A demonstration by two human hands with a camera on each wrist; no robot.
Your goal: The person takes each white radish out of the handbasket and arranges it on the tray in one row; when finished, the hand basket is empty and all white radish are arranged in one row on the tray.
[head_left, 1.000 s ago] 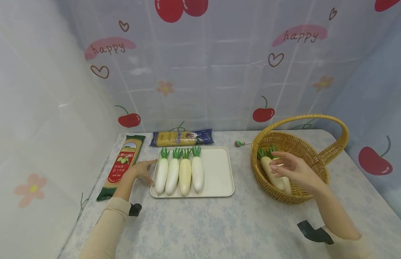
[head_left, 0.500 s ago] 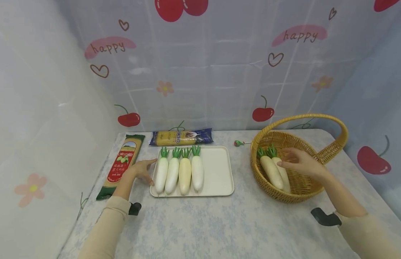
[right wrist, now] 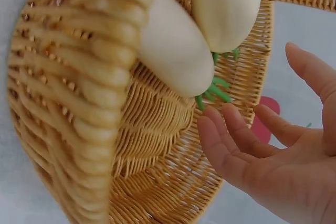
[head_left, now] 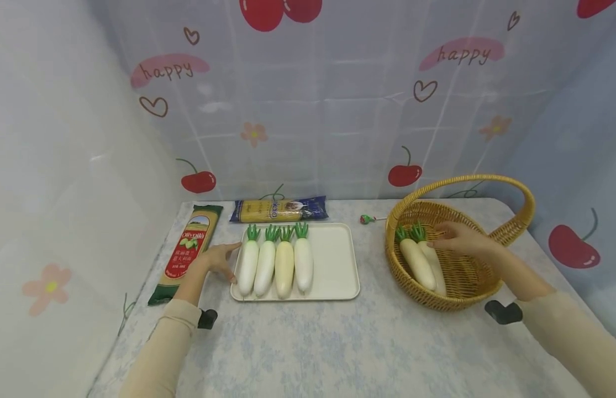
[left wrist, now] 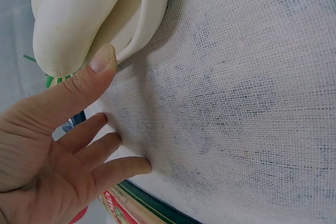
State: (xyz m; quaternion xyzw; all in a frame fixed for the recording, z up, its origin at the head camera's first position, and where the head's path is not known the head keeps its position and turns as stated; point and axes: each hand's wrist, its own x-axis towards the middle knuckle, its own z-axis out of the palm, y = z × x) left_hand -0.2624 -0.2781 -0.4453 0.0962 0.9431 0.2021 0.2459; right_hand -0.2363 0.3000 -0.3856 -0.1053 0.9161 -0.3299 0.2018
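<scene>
Several white radishes (head_left: 266,271) with green tops lie side by side on a cream tray (head_left: 335,265); one is yellower. My left hand (head_left: 218,260) is at the tray's left edge, fingers spread. In the left wrist view its thumb (left wrist: 102,64) is at the tray rim, the other fingertips down on the cloth. Two pale radishes lie in a wicker basket (head_left: 412,290) at the right. My right hand (head_left: 459,241) reaches inside, beside the green top of the right radish (head_left: 435,268). In the right wrist view, its loosely bent fingers hold nothing, close to that radish's leaves (right wrist: 215,92).
A yellow-and-blue pasta pack (head_left: 278,211) lies behind the tray. Left of the tray is a green-and-red pasta pack (head_left: 188,249). A lollipop (head_left: 368,219) lies by the basket, whose tall handle (head_left: 462,179) arches over it. A printed curtain hangs behind the table.
My right hand has moved from over the basket's radishes to the right and down, to beside the right radish's top. The left hand stays at the tray edge.
</scene>
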